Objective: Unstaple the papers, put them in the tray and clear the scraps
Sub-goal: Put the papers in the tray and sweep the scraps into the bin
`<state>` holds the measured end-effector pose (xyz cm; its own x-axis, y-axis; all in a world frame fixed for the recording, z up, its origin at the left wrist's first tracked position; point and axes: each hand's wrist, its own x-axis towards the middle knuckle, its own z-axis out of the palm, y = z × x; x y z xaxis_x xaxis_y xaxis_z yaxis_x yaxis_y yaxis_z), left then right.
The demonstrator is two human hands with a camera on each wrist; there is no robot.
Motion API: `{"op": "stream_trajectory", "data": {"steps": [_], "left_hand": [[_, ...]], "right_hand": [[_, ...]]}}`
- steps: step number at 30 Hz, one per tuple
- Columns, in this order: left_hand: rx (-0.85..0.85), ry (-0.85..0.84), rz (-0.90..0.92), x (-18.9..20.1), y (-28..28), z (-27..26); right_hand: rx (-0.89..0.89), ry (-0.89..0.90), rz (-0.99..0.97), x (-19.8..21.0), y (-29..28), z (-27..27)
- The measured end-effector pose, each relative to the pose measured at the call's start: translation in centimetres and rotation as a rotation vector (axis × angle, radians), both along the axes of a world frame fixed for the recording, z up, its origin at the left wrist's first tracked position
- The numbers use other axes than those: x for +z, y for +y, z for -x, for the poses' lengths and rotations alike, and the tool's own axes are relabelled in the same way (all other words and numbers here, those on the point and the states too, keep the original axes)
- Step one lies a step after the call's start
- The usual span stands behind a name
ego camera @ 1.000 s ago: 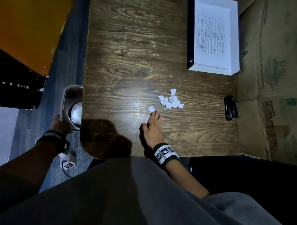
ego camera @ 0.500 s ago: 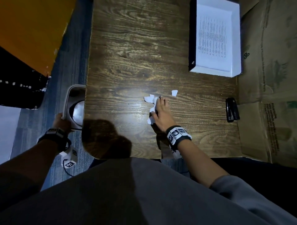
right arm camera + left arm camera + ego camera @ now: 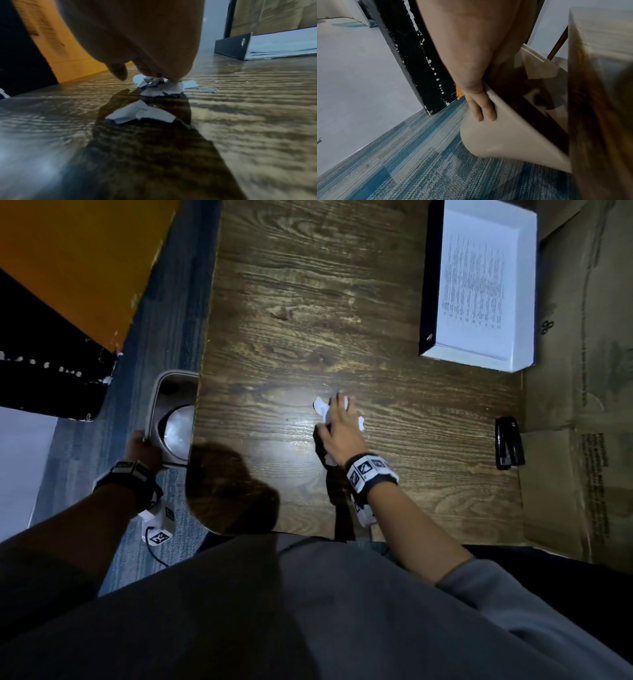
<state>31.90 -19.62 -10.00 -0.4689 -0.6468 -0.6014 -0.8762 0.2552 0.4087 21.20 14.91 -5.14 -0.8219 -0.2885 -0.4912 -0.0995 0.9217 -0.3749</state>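
Note:
Several white paper scraps [image 3: 320,406] lie mid-table, partly under my right hand [image 3: 339,422], whose straight fingers rest flat on them. In the right wrist view the fingertips [image 3: 147,73] press on the heap, and a larger scrap [image 3: 142,113] lies nearer under the palm. My left hand [image 3: 142,446] grips the rim of a beige waste bin [image 3: 161,392] held against the table's left edge; its fingers [image 3: 481,108] curl over the bin's wall [image 3: 496,138]. The white tray [image 3: 527,302] with printed papers [image 3: 476,289] sits at the far right.
A black stapler [image 3: 509,446] lies at the table's right edge beside cardboard [image 3: 582,405]. Blue carpet [image 3: 178,313] lies left of the table, with an orange and black panel [image 3: 68,268] beyond it. The tray's dark side [image 3: 231,46] shows in the right wrist view.
My right hand has gone from the near side of the table forward onto the scrap heap, and the scraps have shifted left under it. The left hand keeps hold of the bin.

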Motion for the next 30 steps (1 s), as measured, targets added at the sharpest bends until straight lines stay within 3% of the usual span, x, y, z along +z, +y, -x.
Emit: {"op": "stream_trajectory", "data": {"steps": [3, 5, 7, 8, 14, 17, 22, 27, 30], "left_hand": [[0.009, 0.032, 0.022, 1.1, 0.6, 0.4], [0.022, 0.059, 0.018, 1.2, 0.5, 0.3], [0.041, 0.052, -0.011, 0.5, 0.1, 0.2], [0.039, 0.054, -0.006, 0.4, 0.1, 0.1], [0.012, 0.043, -0.015, -0.1, -0.7, 0.2], [0.006, 0.055, -0.032, 0.1, -0.5, 0.3], [0.021, 0.048, -0.076, -0.4, -0.7, 0.1], [0.040, 0.060, -0.109, -1.4, -1.1, -0.1], [0.062, 0.066, -0.150, -1.9, -1.2, -0.1]], "right_hand": [[-0.068, 0.097, 0.073, 0.0, 1.7, -1.0], [-0.308, 0.154, -0.021, -0.1, 4.2, -1.5], [-0.523, 0.085, -0.147, -0.1, 5.7, -2.2], [-0.549, 0.042, -0.177, -0.1, 5.4, -2.6], [-0.255, -0.010, -0.064, -0.3, -1.3, -5.5], [-0.124, 0.037, -0.017, 0.2, -1.2, -5.9], [-0.366, -0.010, -0.179, 0.3, 1.0, -7.3], [-0.165, -0.022, -0.083, -0.5, -3.6, -8.8], [-0.079, -0.007, 0.042, 0.1, -3.4, -8.5]]}}
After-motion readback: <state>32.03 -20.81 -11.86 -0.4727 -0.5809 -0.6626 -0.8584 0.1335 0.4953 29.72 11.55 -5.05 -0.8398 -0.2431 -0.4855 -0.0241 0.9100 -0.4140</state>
